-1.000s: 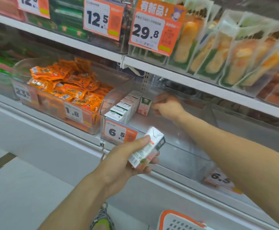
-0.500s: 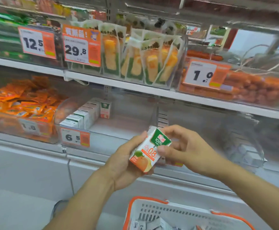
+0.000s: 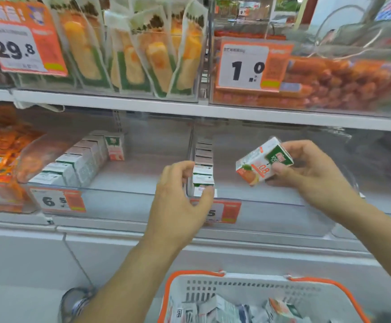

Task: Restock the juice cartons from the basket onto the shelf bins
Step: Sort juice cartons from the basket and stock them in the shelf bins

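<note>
A blurred row of cartons (image 3: 78,162) sits far left in the clear left bin (image 3: 124,194). The left hand (image 3: 180,197) curls at the front carton (image 3: 203,180) of the middle row, hiding part of it; whether it grips, I cannot tell. The right hand (image 3: 310,173) pinches a tilted white-green-orange juice carton (image 3: 263,160) over the right bin (image 3: 283,206). The near basket (image 3: 213,275) is cut off below.

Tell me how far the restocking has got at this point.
Partly done. Rows of cartons already stand in the left bin, and a second row lines the next bin. In hand: the right hand holds a juice carton; the left hand is at the second row's front cartons. Left: the basket below holds more cartons.
</note>
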`<state>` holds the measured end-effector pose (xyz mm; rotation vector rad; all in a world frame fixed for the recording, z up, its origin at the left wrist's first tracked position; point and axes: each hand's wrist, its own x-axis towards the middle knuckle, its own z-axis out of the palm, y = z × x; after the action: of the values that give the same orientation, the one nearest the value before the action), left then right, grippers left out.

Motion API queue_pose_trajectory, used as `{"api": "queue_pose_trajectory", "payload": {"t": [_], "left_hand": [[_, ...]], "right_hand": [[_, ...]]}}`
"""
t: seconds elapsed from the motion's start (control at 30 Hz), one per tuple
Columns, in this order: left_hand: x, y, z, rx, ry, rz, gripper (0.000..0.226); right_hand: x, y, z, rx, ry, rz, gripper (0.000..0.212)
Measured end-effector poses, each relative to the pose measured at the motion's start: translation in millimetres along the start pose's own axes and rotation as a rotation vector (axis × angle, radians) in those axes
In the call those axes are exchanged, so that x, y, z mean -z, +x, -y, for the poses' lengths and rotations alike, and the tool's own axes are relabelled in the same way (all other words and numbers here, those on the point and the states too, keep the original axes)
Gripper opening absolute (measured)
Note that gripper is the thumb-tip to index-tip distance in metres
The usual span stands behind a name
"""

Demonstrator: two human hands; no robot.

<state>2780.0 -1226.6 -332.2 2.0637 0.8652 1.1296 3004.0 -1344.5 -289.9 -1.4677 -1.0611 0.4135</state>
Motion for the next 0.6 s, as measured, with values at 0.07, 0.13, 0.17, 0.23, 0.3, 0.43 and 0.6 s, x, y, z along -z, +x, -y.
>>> {"api": "queue_pose_trajectory", "payload": {"t": [0.07,0.13,0.17,0.23,0.3,0.43,0.6], "left_hand": [[-5.5,1.9,8.3,-0.072,0.144,0.045,0.074],[-10.0,3.7,15.3,-0.072,0.215,0.107,0.100],[-11.7,4.9,16.6,-0.050,0.230,0.140,0.108],[-15.4,5.7,19.3,-0.025,0.261,0.155,0.115],[-19.4,6.3,22.6,-0.039,0.286,0.117,0.114],[-24.2,6.0,29.0,-0.055,0.275,0.071,0.111],[-28.4,2.4,37.8,-0.106,0.327,0.075,0.111]], "right_hand": [[-1.7,30.7,-16.1,-0.021,-0.149,-0.038,0.032],[-8.9,61.9,-28.8,-0.022,-0.336,-0.056,0.037],[-14.7,77.2,-34.7,-0.033,-0.400,-0.057,0.039],[-27.8,107.5,-47.1,-0.095,-0.465,-0.042,0.040],[-42.2,136.4,-60.9,-0.142,-0.537,-0.016,0.041],[-67.0,173.0,-85.2,-0.146,-0.637,0.038,0.043],[-85.7,183.9,-110.8,-0.183,-0.683,0.022,0.043]]}}
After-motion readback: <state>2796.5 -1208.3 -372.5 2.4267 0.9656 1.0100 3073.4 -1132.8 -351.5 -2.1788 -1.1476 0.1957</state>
